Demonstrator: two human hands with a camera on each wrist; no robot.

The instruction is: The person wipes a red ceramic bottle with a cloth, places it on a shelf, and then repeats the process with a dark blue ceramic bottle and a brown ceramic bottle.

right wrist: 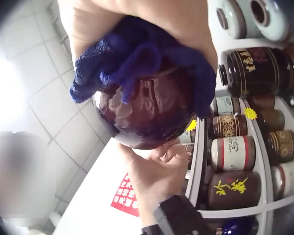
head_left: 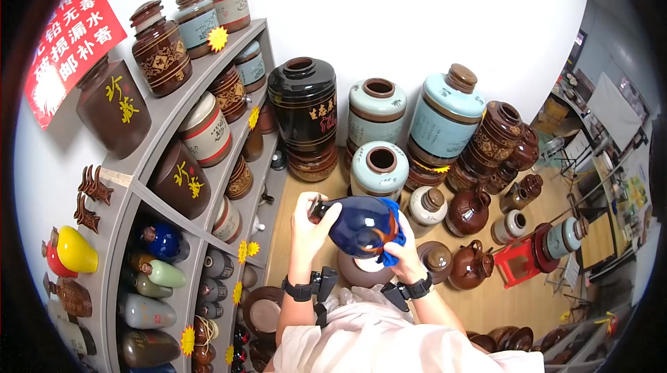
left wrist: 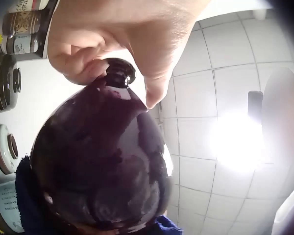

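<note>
A round-bodied, glossy dark blue bottle (head_left: 358,225) is held on its side in front of the chest. My left hand (head_left: 308,223) grips it around the narrow neck (left wrist: 118,73), with the thumb lying along the shoulder. At the opposite end, my right hand (head_left: 408,251) holds a blue cloth (right wrist: 142,58) bunched over the bottle's base. Cloth edges stick out past the right fingers on both sides of the glazed body, as the right wrist view shows. Most of the right palm is hidden behind the cloth.
Grey shelves (head_left: 250,43) with jars and bottles curve along the left. Large lidded jars, among them a pale blue one (head_left: 445,119) and a black one (head_left: 301,109), stand ahead on the floor. Brown jugs (head_left: 471,265) and a red stool (head_left: 513,262) are to the right.
</note>
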